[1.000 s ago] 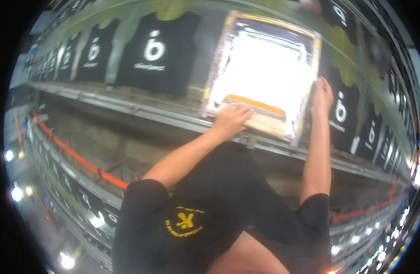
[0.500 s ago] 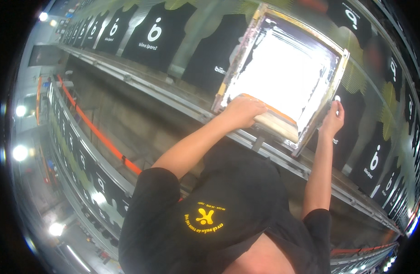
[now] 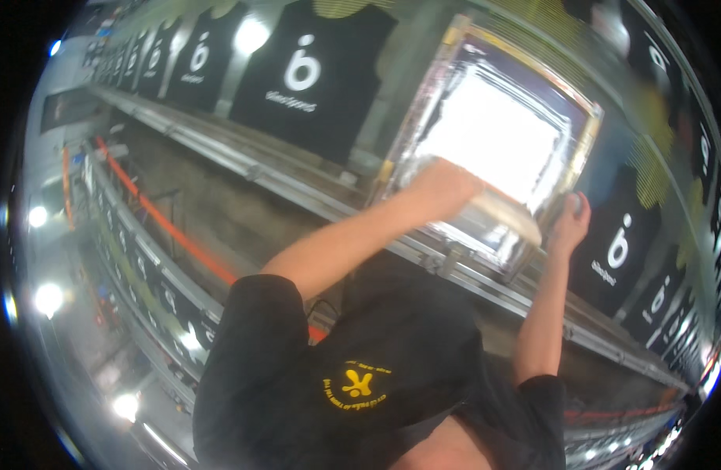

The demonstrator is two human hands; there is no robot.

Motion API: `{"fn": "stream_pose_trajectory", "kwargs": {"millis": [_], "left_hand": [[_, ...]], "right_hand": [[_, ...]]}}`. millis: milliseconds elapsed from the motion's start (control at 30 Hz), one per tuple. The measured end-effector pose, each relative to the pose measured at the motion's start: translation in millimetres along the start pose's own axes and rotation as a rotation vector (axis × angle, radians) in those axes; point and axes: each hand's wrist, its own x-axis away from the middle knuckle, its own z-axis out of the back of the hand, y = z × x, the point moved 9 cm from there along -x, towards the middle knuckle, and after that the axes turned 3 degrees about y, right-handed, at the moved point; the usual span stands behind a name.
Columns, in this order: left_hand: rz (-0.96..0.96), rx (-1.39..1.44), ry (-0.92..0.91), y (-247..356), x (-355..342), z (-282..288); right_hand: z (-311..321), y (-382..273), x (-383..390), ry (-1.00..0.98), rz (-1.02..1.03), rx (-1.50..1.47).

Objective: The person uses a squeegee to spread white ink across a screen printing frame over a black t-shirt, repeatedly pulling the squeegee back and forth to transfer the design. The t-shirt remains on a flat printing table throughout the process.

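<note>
A screen-printing frame (image 3: 586, 149) with a bright white middle lies over a printing rail of black shirts. My left hand (image 3: 446, 188) is closed on a squeegee (image 3: 513, 223) with a pale handle and an orange edge, across the frame's lower part; the hand is smeared by motion. My right hand (image 3: 572, 227) is curled at the frame's lower right side, fingertips raised around something small that I cannot make out.
Black shirts with white prints (image 3: 313, 110) stand in a long row left and right of the frame along a metal rail (image 3: 196, 141). A second row of printed shirts (image 3: 160, 290) runs at lower left beside an orange rail (image 3: 168, 227). Bright lamps show at the left.
The view has tilted and shifted, so the frame sits farther right. My left hand and the squeegee have moved slightly rightward across the screen. My right hand stays at the frame's right side.
</note>
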Motion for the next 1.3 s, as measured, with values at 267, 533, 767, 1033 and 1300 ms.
{"fn": "stream_pose_trajectory", "kwargs": {"millis": [267, 533, 767, 1033, 1300], "left_hand": [[0.01, -0.119, -0.03, -43.8, -212.2, -14.7], [0.03, -0.226, -0.196, -95.4, -255.7, -47.5], [0.041, -0.176, -0.213, -84.3, -279.3, -54.5], [0.191, -0.159, -0.329, -70.8, -196.8, -77.0], [0.19, -0.113, -0.281, -6.6, -27.2, -106.3]], "right_hand": [[27.2, 38.7, -27.1, 0.091, 0.11, 0.168], [10.6, -41.7, -59.3, 0.095, 0.424, 0.544], [-134.8, -75.2, -132.0, -0.609, 0.53, 1.108], [-113.7, -43.4, -50.1, -0.604, 0.498, 1.102], [-29.2, -24.2, 115.2, -0.481, 0.757, 0.846]]}}
